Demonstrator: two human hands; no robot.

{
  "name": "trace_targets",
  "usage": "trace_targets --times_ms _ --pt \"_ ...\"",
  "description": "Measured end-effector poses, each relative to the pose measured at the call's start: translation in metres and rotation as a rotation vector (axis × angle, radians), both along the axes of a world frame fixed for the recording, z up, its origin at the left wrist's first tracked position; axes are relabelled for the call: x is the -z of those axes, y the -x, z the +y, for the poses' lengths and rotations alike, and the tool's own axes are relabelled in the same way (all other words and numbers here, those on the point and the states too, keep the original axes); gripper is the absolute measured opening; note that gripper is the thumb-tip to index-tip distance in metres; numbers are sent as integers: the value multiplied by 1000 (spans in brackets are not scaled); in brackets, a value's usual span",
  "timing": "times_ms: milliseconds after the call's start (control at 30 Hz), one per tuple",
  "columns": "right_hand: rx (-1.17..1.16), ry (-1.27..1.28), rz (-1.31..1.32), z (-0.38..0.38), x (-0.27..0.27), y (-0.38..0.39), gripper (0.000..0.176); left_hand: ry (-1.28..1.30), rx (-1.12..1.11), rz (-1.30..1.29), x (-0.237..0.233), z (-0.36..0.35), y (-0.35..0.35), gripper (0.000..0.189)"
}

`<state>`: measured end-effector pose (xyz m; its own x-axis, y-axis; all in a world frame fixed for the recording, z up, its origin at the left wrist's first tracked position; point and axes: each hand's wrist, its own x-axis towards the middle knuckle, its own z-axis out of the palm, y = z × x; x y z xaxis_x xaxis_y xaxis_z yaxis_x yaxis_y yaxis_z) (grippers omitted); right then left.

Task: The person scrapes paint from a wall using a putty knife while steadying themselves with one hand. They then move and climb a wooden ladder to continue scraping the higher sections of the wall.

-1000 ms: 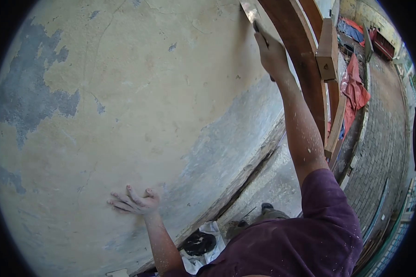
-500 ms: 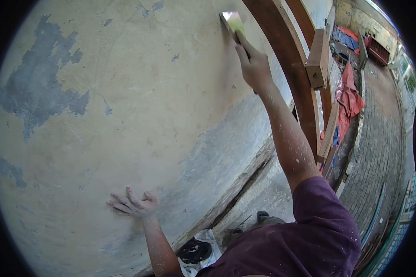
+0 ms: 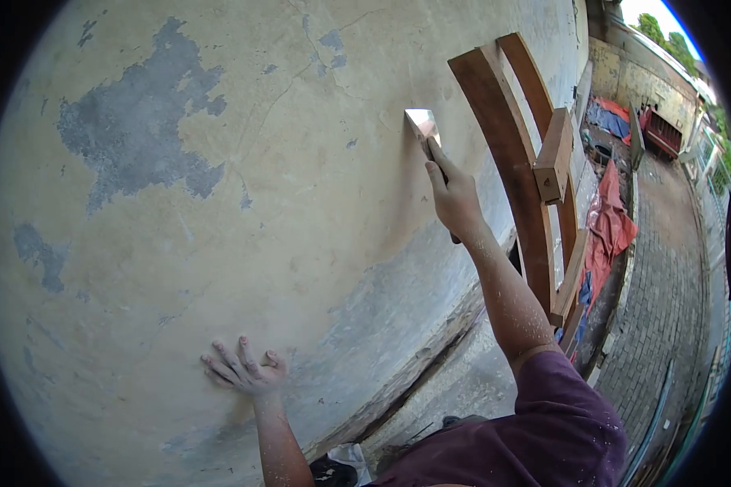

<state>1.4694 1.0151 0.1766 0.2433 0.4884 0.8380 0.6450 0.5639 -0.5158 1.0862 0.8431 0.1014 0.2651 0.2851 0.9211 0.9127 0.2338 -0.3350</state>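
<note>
Nearest, bottom right, purple sleeve of the right arm, dusted with white specks. Left hand low in the scene, fully open, fingers spread, palm flat against the wall, holding nothing. Right arm stretches up and away from the sleeve. Right hand is closed in a fist round the handle of a putty knife, forefinger laid along the shank; the dark handle end pokes out under the fist. The knife's long axis runs from the fist up and slightly left. Its wide metal blade is on the far side of the hand, its edge touching or just off the yellowish paint; cannot tell which. The right hand is the only one on the tool; the left is well apart, down and left of it. Big grey patch of bare plaster sits far left of the blade, well apart from it. Just right of the right hand, a brown wooden frame leans on the wall. Farther right, a red tarp lies on the ground beside brick paving.
</note>
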Motion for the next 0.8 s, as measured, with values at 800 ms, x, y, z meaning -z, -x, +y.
trace_targets --times_ms 800 --pt "-230 355 7 -55 -83 16 42 -9 16 -14 -1 -2 -2 53"
